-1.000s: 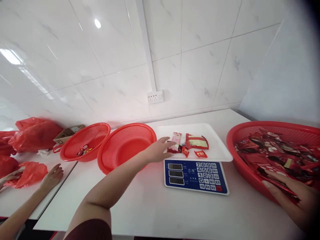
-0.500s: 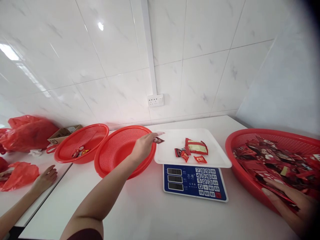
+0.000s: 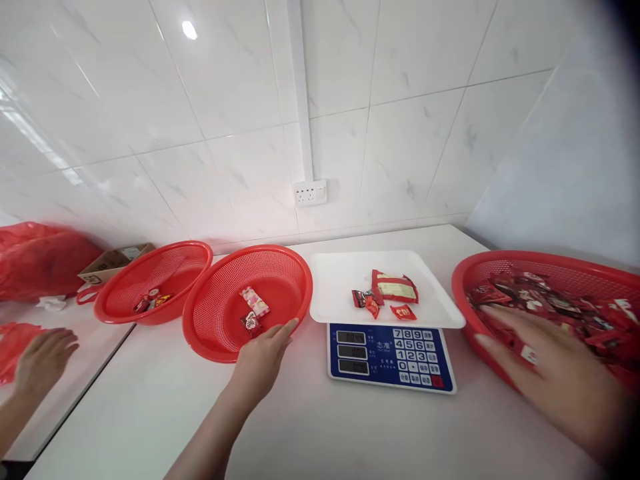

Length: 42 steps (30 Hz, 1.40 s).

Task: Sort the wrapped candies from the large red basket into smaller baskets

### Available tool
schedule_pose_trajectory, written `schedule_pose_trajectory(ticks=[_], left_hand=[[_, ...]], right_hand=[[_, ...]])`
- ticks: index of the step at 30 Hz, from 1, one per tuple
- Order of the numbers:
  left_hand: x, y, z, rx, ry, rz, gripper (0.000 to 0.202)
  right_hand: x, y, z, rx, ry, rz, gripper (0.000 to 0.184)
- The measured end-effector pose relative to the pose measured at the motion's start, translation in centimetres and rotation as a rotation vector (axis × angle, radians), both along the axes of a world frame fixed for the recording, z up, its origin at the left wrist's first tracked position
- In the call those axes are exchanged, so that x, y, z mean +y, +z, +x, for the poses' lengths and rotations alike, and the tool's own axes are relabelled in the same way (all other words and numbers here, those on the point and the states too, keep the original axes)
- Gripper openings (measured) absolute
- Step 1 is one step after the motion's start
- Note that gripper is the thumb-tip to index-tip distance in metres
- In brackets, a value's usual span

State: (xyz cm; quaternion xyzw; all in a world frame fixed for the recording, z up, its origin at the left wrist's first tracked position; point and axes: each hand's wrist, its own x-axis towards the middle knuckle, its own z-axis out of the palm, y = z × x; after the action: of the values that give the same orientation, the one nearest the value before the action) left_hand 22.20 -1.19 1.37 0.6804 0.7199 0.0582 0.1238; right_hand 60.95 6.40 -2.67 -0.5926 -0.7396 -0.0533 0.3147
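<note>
Red baskets (image 3: 280, 267); pink-white packet (image 3: 254, 301); white tray (image 3: 340, 283), blue scale (image 3: 390, 358).

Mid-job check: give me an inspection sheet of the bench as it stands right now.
Surface: white table, joined to a second on the left.
Job's things: middle red basket holds a pink packet and a dark packet; scale tray carries a few red packets; right basket is full of packets.
Clutter: far-left basket, cardboard box, red bags.
Hands: left hand open, at the middle basket's rim; right hand spread flat over the right basket; another person's hand at far left.
Cables: nothing seen.
Surroundings: tiled wall, wall socket.
</note>
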Motion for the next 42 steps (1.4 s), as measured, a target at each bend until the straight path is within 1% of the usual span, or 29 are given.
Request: schedule_pose_trajectory(ticks=[2,3,4,5,7,10,12,13,16,18,20,22,23,24,25,26,27,28,30,33,35,36,38,42], left_hand=[[-0.9,0.6,-0.6,0.001,-0.002,-0.021,0.047],[-1.5,0.9,-1.1,-0.01,-0.003,-0.037,0.047],[-2.0,1.2,-1.7,-0.022,-0.002,-0.058,0.048],[-2.7,1.6,-2.3,-0.031,-0.001,-0.082,0.048],[-4.0,2.1,-3.6,-0.056,-0.006,-0.125,0.049],[-5.9,2.4,-5.1,-0.091,0.009,-0.176,0.05],[-6.9,2.2,-5.7,-0.099,0.031,-0.185,0.051],[-7.2,2.0,-5.9,-0.106,0.036,-0.186,0.052],[-7.6,1.4,-5.8,-0.156,0.028,-0.184,0.055],[-7.3,1.2,-5.6,-0.181,0.018,-0.187,0.056],[-6.9,1.2,-5.4,-0.188,0.002,-0.193,0.054],[-6.4,1.3,-5.3,-0.195,-0.025,-0.202,0.049],[-6.3,1.3,-5.3,-0.201,-0.037,-0.202,0.046],[-6.1,1.2,-5.4,-0.209,-0.045,-0.197,0.045],[-6.1,1.1,-5.4,-0.217,-0.05,-0.189,0.044],[-6.0,1.0,-5.5,-0.222,-0.051,-0.179,0.044],[-6.0,0.9,-5.5,-0.224,-0.051,-0.171,0.044],[-6.1,0.7,-5.6,-0.221,-0.051,-0.162,0.043],[-6.1,0.3,-5.7,-0.209,-0.051,-0.139,0.042],[-6.0,0.1,-5.9,-0.216,-0.054,-0.122,0.041],[-5.9,0.0,-5.9,-0.228,-0.057,-0.124,0.042],[-5.8,0.0,-5.9,-0.231,-0.056,-0.124,0.042],[-5.7,0.0,-5.9,-0.229,-0.056,-0.122,0.042],[-5.6,0.0,-5.8,-0.207,-0.062,-0.128,0.043]], right_hand=[[0.5,1.7,-4.3,0.031,0.206,-0.102,0.047],[1.0,2.1,-6.3,0.019,0.317,-0.155,0.046],[1.6,2.2,-8.0,-0.012,0.397,-0.201,0.045],[2.4,2.2,-9.5,-0.048,0.434,-0.224,0.043],[4.0,1.9,-11.6,-0.135,0.432,-0.245,0.041],[6.0,1.7,-13.2,-0.251,0.393,-0.298,0.044],[6.8,2.0,-13.6,-0.314,0.398,-0.367,0.046],[7.1,2.2,-13.8,-0.339,0.399,-0.401,0.044],[7.6,2.8,-14.6,-0.359,0.364,-0.449,0.031],[7.5,3.2,-15.8,-0.293,0.337,-0.44,0.028],[6.8,4.0,-17.7,-0.117,0.356,-0.399,0.028],[5.4,5.0,-19.9,0.134,0.471,-0.359,0.035],[4.6,5.5,-21.0,0.249,0.571,-0.348,0.041],[3.7,6.0,-21.9,0.303,0.684,-0.354,0.047],[2.9,6.3,-22.6,0.311,0.764,-0.36,0.051],[2.4,6.5,-22.9,0.284,0.811,-0.364,0.054],[2.1,6.4,-22.7,0.232,0.807,-0.363,0.055],[2.1,6.1,-22.2,0.172,0.755,-0.356,0.055],[3.1,5.0,-19.9,0.046,0.566,-0.341,0.054],[6.0,2.8,-15.3,-0.155,0.24,-0.356,0.06],[7.7,1.5,-12.7,-0.243,0.115,-0.393,0.063],[8.3,1.0,-11.8,-0.269,0.09,-0.411,0.064],[9.0,0.4,-10.9,-0.296,0.087,-0.42,0.063],[9.1,0.4,-11.3,-0.32,0.117,-0.371,0.059]])
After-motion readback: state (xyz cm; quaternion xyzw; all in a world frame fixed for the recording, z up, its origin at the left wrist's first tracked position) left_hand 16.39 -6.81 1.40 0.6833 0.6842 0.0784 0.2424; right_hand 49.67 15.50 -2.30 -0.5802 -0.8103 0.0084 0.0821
